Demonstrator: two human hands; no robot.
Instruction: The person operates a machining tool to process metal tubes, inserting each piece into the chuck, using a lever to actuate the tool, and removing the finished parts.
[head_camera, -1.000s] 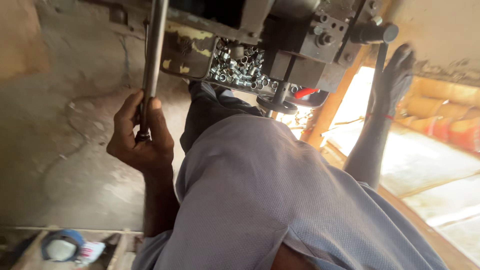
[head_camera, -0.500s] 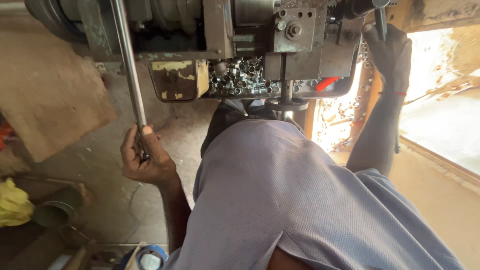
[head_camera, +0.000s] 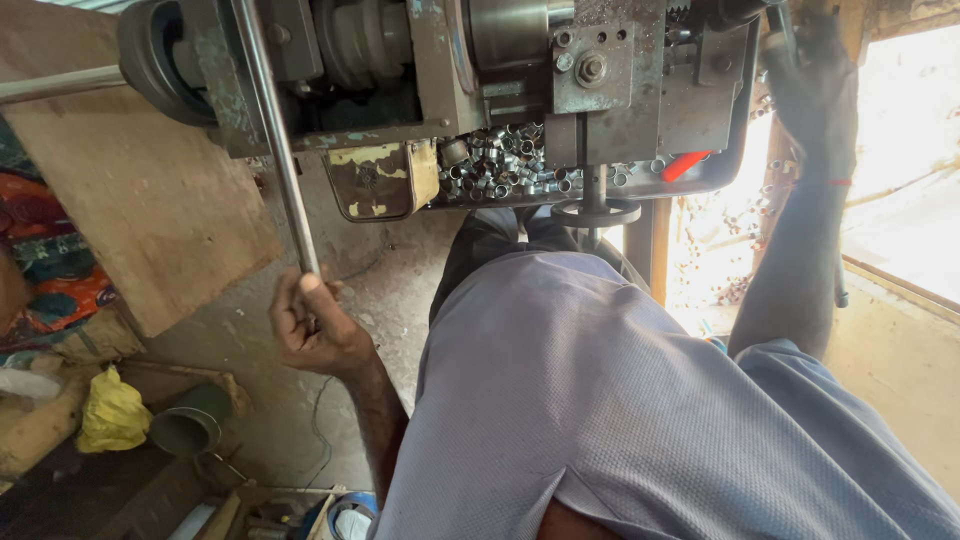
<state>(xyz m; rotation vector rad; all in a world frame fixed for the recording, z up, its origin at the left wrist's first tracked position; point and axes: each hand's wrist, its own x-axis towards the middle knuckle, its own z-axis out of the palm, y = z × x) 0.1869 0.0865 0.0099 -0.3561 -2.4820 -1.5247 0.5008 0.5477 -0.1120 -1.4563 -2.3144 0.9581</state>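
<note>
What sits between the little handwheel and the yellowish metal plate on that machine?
In the head view, a tray heaped with small shiny metal rings lies between the handwheel and the yellowish plate.

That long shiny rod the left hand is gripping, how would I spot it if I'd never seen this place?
Start at the grey metal machine across the top of the view. From its left end a long steel rod slants down past a wooden board to the left hand, which grips its lower end. It is the only thin, bright, bare rod there.
</note>
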